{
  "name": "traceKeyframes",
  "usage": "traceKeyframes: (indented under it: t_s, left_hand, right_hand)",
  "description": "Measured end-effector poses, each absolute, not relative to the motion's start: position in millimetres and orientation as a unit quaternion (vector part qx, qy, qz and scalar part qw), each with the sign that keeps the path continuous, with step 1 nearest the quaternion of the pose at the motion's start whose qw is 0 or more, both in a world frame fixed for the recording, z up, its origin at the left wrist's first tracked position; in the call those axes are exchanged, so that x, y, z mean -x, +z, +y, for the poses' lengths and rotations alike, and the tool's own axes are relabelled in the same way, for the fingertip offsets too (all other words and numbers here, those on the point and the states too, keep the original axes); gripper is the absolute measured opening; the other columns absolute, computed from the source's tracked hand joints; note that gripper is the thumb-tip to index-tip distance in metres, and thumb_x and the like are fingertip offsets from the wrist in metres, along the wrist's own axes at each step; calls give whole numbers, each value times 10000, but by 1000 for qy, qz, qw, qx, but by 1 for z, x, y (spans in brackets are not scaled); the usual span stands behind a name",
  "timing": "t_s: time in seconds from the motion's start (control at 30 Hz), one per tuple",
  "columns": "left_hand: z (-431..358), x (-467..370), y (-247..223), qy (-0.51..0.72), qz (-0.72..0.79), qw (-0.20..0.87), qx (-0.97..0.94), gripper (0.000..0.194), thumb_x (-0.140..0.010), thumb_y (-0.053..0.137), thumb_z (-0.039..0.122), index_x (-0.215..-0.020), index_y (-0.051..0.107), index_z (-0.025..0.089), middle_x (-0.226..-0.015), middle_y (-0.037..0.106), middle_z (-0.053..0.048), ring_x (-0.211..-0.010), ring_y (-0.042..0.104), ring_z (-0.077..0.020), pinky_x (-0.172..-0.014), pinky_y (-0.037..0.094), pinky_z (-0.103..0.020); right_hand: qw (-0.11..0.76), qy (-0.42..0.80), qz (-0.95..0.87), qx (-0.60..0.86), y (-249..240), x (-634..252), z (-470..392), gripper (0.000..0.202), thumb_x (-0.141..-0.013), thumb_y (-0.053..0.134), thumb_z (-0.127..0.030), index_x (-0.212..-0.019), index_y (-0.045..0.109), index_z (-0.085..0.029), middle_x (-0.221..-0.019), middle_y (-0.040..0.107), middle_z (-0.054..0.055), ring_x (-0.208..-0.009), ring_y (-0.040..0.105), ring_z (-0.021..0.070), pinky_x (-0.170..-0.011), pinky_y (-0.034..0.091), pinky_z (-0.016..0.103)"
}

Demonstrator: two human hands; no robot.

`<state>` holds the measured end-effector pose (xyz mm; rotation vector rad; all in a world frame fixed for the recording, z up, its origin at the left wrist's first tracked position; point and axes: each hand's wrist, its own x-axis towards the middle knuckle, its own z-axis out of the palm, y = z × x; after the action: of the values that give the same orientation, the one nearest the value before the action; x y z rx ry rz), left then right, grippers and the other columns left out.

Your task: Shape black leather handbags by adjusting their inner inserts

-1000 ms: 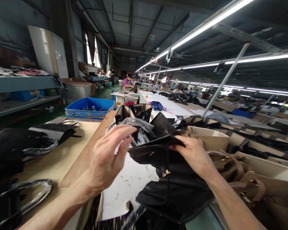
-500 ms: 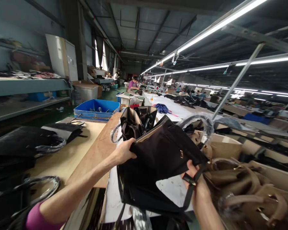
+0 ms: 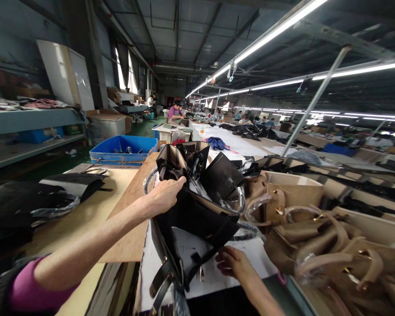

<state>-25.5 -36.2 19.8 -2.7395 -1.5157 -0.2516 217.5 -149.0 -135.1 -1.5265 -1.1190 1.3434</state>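
Our left hand [image 3: 166,196] pinches the black fabric tote bag [image 3: 197,215] by its top — tilted over the flat white sheet [image 3: 260,253] — while our right hand [image 3: 235,262], loosely spread, holds nothing beside the thin black strap [image 3: 211,253]. With one grip only, the bag could twist or slip, and that strap could snag the tan, loop-handled handbags [image 3: 298,193].

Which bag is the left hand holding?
The black bag front centre, over the white sheet; the only one whose top edge the left hand grips.
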Motion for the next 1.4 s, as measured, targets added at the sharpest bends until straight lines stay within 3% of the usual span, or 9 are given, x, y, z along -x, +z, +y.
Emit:
traceKeyframes:
  t_s: [0.2, 0.43, 0.57, 0.67, 0.83, 0.97, 1.1, 1.27, 1.4]
  left_hand:
    - [-62, 21, 30, -189, -321, -5, 928, 571, -619, 317, -55, -1104, 440, 221, -1285, 415, -29, -1138, 441, -159, -932, 380, -275]
    - [-68, 7, 34, -144, -254, 9, 956, 508, -679, 422, 25, -1127, 486, 256, -1362, 328, -17, -1205, 370, -198, -1013, 320, -347]
    - [-51, 6, 26, -122, -272, 7, 955, 256, -767, 467, 139, -995, 543, 227, -1309, 401, -24, -1094, 479, -210, -927, 393, -344]
    - [-42, 6, 23, -115, -281, -8, 953, 102, -805, 479, 227, -849, 567, 202, -1203, 490, -16, -976, 547, -186, -832, 427, -288]
    - [-39, 6, 26, -127, -294, -43, 947, 57, -800, 504, 227, -800, 551, 195, -996, 573, -4, -880, 561, -156, -770, 414, -242]
    - [-38, 6, 25, -129, -284, -58, 948, 161, -825, 452, 198, -697, 547, 179, -1022, 563, -8, -894, 552, -150, -787, 391, -235]
    - [-35, 5, 22, -162, -346, -49, 923, 152, -795, 454, 157, -650, 501, 162, -839, 567, -15, -740, 546, -131, -670, 379, -232]
    - [-36, 1, 24, -169, -357, -55, 917, 184, -771, 458, 136, -588, 453, 156, -697, 525, -8, -664, 510, -120, -617, 355, -223]
    - [-36, 0, 25, -183, -362, -81, 910, 199, -752, 474, 123, -557, 447, 148, -701, 538, -8, -665, 513, -112, -619, 356, -213]
  right_hand:
    - [419, 318, -571, 630, -80, -233, -158, 296, -773, 473, -433, -920, 560, -190, -866, 644, 54, -825, 611, 195, -741, 464, 298]
    - [406, 68, -633, 656, -58, -225, -145, 159, -761, 542, -343, -821, 467, -216, -778, 598, 18, -713, 590, 178, -628, 472, 291]
    - [410, -64, -645, 642, -52, -228, -135, 380, -741, 582, -290, -1076, 423, -204, -1039, 559, 77, -867, 579, 209, -693, 490, 322]
    - [367, -84, -690, 619, -42, -229, -129, 526, -751, 577, -236, -1226, 351, -230, -1174, 521, 70, -928, 575, 213, -751, 488, 334]
    - [325, -76, -731, 595, -34, -226, -119, 401, -781, 557, -230, -1167, 451, -247, -1116, 574, 45, -904, 598, 210, -751, 481, 317]
    - [320, -69, -736, 592, -36, -224, -115, 332, -797, 563, -289, -1117, 489, -239, -1041, 599, 43, -845, 616, 203, -752, 477, 306]
    - [301, -102, -745, 586, -37, -220, -113, 380, -789, 579, -318, -1136, 485, -195, -1039, 587, 74, -881, 600, 217, -737, 480, 312]
    - [312, -161, -746, 566, -35, -214, -105, 327, -754, 625, -272, -1057, 550, -174, -1011, 586, 90, -952, 537, 247, -823, 427, 365]
    - [376, -58, -738, 557, -32, -211, -95, 135, -784, 585, -228, -915, 597, -195, -832, 611, 35, -834, 548, 193, -758, 424, 300]
